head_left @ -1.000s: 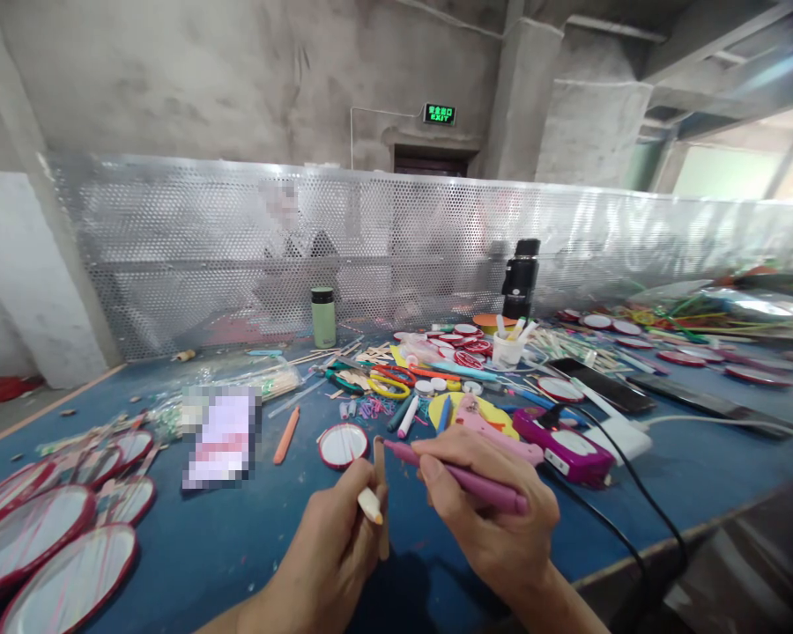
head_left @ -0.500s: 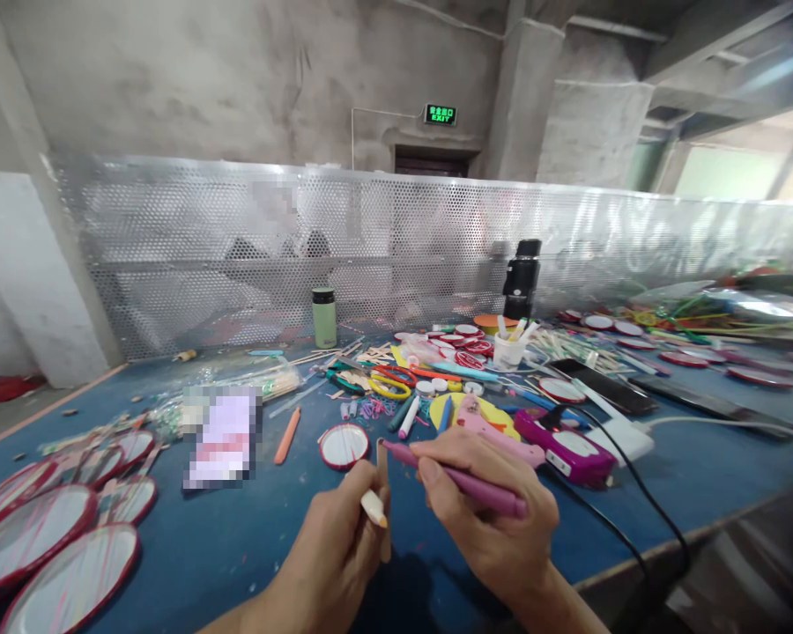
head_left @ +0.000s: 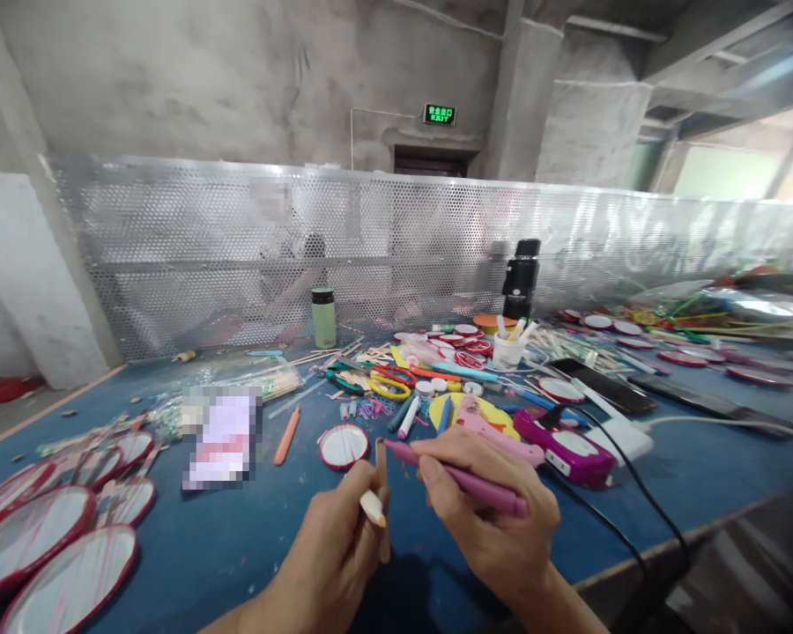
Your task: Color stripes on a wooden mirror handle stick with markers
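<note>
My left hand (head_left: 334,555) is closed around a flat wooden stick (head_left: 382,493) held upright, with a short white stick (head_left: 372,508) pinched against it. My right hand (head_left: 495,519) grips a long pink pen-shaped tool (head_left: 466,480). The pink tool's tip rests against the top of the wooden stick. Both hands hover low over the blue table (head_left: 251,528), close to its near edge.
A small round red-rimmed mirror (head_left: 344,445) lies just beyond my hands. Larger red-rimmed discs (head_left: 66,577) lie at the left. A purple device (head_left: 561,445) with a black cable, scissors (head_left: 389,385), markers, a green bottle (head_left: 323,317) and a black flask (head_left: 521,277) crowd the middle. A perforated metal screen (head_left: 172,255) backs the table.
</note>
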`<action>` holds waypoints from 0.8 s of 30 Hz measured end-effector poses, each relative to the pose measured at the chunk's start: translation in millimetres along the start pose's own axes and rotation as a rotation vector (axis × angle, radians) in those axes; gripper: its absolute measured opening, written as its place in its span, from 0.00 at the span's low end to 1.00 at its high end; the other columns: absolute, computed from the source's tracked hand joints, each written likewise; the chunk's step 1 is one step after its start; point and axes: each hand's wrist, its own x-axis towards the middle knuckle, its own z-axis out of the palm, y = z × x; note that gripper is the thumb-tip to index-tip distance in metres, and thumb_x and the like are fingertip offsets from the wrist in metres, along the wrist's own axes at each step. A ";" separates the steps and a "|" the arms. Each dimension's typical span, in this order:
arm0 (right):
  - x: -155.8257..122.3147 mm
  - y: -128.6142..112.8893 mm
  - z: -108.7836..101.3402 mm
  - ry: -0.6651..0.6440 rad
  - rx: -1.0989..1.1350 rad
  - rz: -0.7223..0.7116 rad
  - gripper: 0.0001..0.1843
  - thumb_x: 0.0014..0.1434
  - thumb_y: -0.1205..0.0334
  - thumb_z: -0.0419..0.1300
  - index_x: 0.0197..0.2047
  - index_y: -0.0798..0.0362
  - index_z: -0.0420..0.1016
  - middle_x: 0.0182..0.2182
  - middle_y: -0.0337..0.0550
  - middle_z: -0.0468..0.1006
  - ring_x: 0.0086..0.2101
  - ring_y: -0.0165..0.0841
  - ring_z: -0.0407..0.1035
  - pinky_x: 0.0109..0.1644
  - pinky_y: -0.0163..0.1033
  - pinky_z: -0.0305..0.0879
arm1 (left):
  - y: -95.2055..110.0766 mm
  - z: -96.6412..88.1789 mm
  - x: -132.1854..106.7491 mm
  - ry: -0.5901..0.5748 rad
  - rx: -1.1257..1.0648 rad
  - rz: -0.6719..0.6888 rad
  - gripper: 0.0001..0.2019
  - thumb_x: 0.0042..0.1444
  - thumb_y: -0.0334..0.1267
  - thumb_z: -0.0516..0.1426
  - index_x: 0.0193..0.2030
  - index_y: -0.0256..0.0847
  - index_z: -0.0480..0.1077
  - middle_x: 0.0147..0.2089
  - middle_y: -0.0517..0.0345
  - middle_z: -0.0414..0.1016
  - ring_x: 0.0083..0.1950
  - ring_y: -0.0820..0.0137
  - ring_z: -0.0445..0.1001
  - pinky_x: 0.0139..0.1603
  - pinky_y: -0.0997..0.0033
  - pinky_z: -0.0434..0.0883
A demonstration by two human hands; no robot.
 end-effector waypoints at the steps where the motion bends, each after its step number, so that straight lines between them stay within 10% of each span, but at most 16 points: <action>1: -0.1 0.0 0.1 0.005 -0.007 0.002 0.10 0.59 0.76 0.59 0.37 0.54 0.78 0.26 0.37 0.79 0.25 0.26 0.71 0.31 0.33 0.69 | -0.2 -0.1 -0.3 -0.001 0.007 -0.003 0.15 0.70 0.46 0.44 0.33 0.43 0.59 0.22 0.67 0.61 0.22 0.76 0.57 0.23 0.78 0.54; 24: -1.7 2.4 0.1 0.018 -0.015 0.001 0.10 0.58 0.77 0.59 0.37 0.53 0.77 0.27 0.36 0.78 0.25 0.26 0.70 0.31 0.33 0.68 | 2.6 0.5 1.2 0.017 -0.078 0.000 0.17 0.70 0.50 0.44 0.33 0.43 0.59 0.22 0.67 0.62 0.22 0.75 0.57 0.23 0.77 0.54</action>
